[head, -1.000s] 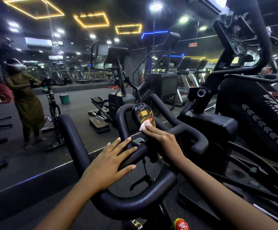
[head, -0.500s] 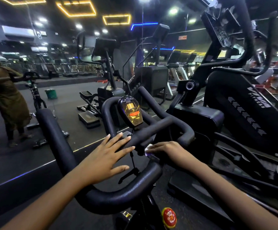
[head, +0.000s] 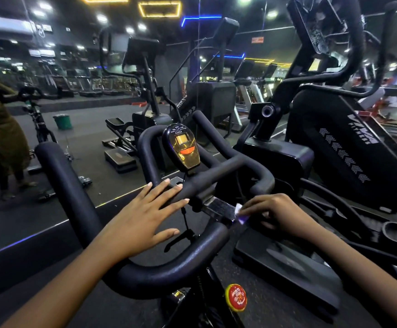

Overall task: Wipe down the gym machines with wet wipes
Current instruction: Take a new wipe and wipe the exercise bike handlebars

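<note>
Firmly, right hand (head: 275, 213) pinches wipe (head: 240, 213) — left hand (head: 143, 218) flat.

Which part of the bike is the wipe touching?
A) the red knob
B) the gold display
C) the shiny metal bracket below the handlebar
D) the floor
C: the right hand holds the wipe against the metal bracket, well below the gold display.

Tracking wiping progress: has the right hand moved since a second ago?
Yes. The right hand, pinching the wet wipe, dropped from the console's lower edge to the metal plate below and right of it.
</note>
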Demonstrator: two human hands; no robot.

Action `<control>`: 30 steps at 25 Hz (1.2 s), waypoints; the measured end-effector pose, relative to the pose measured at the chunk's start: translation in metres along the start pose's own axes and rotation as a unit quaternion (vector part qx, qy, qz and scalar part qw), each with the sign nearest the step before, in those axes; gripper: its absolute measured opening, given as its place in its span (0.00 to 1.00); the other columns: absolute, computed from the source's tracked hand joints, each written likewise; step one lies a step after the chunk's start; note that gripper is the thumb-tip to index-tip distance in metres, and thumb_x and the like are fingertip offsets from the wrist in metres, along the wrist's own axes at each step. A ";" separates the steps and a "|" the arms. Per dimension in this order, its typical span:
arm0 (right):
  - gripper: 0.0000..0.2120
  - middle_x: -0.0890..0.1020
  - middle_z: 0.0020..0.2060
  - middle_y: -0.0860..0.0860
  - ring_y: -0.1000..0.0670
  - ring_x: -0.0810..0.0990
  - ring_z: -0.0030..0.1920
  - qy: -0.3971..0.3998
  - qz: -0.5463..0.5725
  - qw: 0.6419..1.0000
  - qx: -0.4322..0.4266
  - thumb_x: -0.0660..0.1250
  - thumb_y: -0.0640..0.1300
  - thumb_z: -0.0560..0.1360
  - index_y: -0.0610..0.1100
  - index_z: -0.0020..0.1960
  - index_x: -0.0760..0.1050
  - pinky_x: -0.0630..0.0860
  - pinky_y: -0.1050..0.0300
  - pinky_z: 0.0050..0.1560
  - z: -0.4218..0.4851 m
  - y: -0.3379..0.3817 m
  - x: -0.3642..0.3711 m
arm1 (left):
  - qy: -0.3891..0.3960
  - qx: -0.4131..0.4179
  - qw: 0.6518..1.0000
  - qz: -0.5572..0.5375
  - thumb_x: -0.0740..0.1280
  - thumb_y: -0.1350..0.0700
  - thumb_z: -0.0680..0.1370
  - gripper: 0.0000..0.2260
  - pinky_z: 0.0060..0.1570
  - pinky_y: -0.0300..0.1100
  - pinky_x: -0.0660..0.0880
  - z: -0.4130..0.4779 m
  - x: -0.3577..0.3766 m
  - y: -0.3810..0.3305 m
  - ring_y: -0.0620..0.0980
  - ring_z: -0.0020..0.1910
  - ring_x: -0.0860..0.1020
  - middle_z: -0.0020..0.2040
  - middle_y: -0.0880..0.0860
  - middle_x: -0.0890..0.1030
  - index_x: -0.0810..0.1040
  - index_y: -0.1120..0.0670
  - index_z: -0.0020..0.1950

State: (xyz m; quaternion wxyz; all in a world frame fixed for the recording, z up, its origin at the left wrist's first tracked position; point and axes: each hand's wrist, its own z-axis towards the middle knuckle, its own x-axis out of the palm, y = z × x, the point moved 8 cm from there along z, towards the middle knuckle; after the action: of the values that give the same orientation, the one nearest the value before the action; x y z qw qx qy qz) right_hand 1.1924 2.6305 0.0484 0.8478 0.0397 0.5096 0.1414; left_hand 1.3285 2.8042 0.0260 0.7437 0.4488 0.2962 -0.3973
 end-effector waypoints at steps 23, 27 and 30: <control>0.14 0.84 0.47 0.53 0.59 0.80 0.49 -0.214 0.102 0.963 0.128 0.67 0.33 0.67 0.45 0.48 0.84 0.73 0.71 0.50 0.002 0.007 0.014 | -0.010 0.004 1.000 0.019 0.40 0.36 0.80 0.28 0.65 0.57 0.63 0.000 0.004 0.002 0.53 0.71 0.61 0.71 0.54 0.70 0.64 0.46 0.72; 0.14 0.82 0.53 0.51 0.54 0.80 0.53 0.004 -0.001 1.000 -0.025 0.72 0.35 0.69 0.44 0.54 0.82 0.74 0.60 0.54 0.043 0.023 0.044 | -0.013 0.007 1.000 0.007 0.41 0.35 0.79 0.28 0.65 0.56 0.65 -0.003 0.005 0.003 0.53 0.72 0.61 0.71 0.54 0.69 0.63 0.46 0.73; 0.12 0.82 0.52 0.49 0.53 0.79 0.52 0.012 -0.018 0.998 -0.058 0.65 0.37 0.72 0.44 0.54 0.82 0.72 0.63 0.54 0.027 0.023 0.030 | -0.020 0.011 1.000 0.002 0.40 0.35 0.80 0.28 0.65 0.55 0.64 -0.002 0.004 0.004 0.53 0.72 0.61 0.71 0.54 0.70 0.64 0.46 0.72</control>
State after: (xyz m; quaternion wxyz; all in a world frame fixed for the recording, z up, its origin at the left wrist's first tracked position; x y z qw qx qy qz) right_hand 1.2248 2.6634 0.0408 0.8448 -0.0202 0.5115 0.1558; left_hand 1.3334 2.8063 0.0239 0.7451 0.4494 0.2760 -0.4083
